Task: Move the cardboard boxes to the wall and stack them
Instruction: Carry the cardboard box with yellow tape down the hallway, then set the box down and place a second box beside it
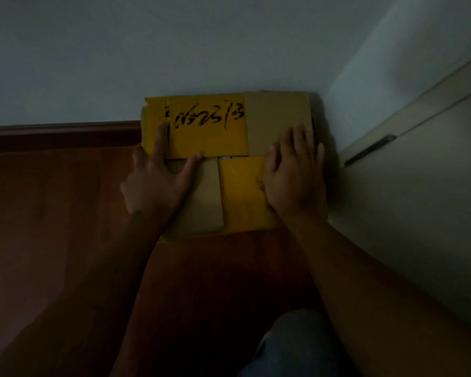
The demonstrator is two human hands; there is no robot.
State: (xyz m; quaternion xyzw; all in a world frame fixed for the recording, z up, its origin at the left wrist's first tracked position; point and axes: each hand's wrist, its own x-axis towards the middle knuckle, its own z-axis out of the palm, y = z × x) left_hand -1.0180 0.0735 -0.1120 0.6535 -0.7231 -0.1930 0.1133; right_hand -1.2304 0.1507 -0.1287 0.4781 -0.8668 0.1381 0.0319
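A cardboard box point(229, 131) sits on the floor in the room's corner, its far edge against the pale wall point(174, 50). Its top flaps are closed, partly covered in yellow tape with black handwriting. My left hand point(158, 180) lies flat on the near-left flap, fingers spread, thumb along the flap seam. My right hand point(294, 175) presses flat on the right side of the top, fingers pointing toward the wall. Neither hand grips anything. In this dim view I cannot tell whether other boxes lie beneath it.
A dark wooden baseboard point(63, 131) runs along the wall to the left over the reddish wood floor point(52, 213). A pale door point(419, 200) with a hinge closes off the right side. My knee point(297, 344) shows at the bottom.
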